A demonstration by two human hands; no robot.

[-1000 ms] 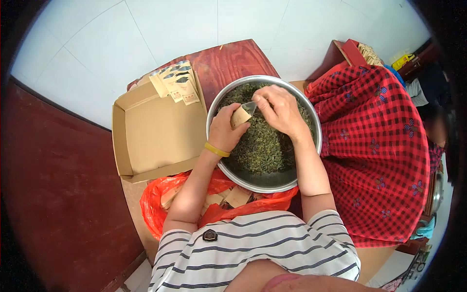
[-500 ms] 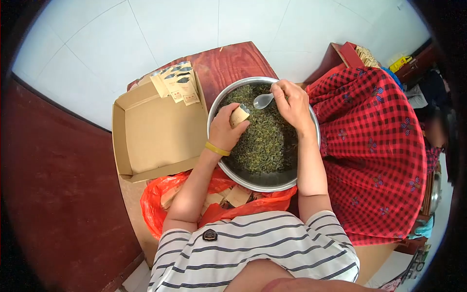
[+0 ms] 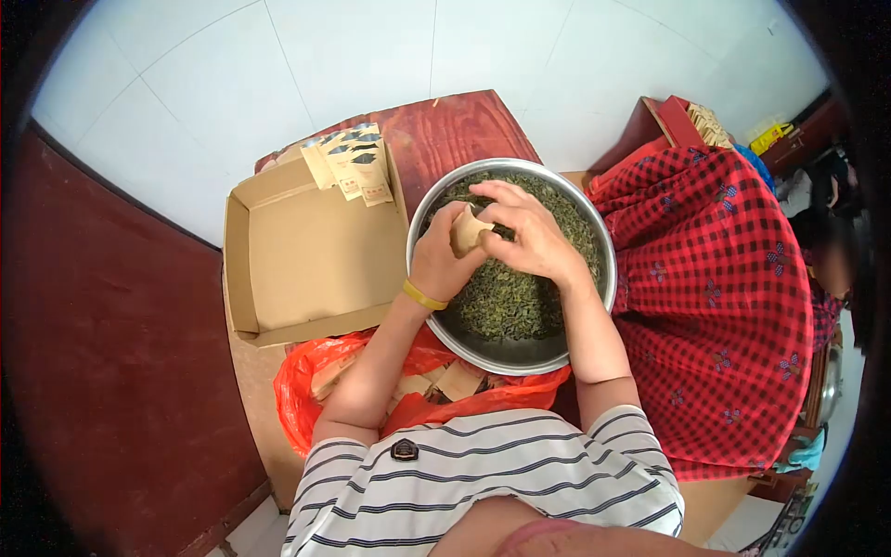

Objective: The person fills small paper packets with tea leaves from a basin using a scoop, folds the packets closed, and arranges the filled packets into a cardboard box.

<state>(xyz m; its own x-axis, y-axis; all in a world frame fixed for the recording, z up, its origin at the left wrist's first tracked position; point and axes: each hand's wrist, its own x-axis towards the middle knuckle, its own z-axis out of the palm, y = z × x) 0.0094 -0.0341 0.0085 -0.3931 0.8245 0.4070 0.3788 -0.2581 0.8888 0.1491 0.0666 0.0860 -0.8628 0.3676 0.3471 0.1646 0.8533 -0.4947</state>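
Note:
Over the metal bowl (image 3: 605, 251) of dried green leaves (image 3: 506, 302), my left hand (image 3: 441, 255) is wrapped round a small tan paper packet (image 3: 471, 230). The fingers and thumb of my right hand (image 3: 531, 234) pinch the packet's upper right edge. The spoon is not visible now. Several tan packets (image 3: 353, 169) with dark windows lie overlapped on the back right corner of an open cardboard box (image 3: 316, 251), left of the bowl. In front of the bowl, a red plastic bag (image 3: 297, 385) holds more tan packets (image 3: 458, 381).
A red and black checked cloth (image 3: 715, 316) covers something right of the bowl. Behind it stands a red box (image 3: 676, 119) of packets. Part of another person (image 3: 832, 265) shows at the far right. The reddish wooden tabletop (image 3: 445, 135) lies behind the bowl.
My right hand has moved left from holding a spoon over the leaves to touching the packet. The spoon has gone out of sight. The view has shifted slightly.

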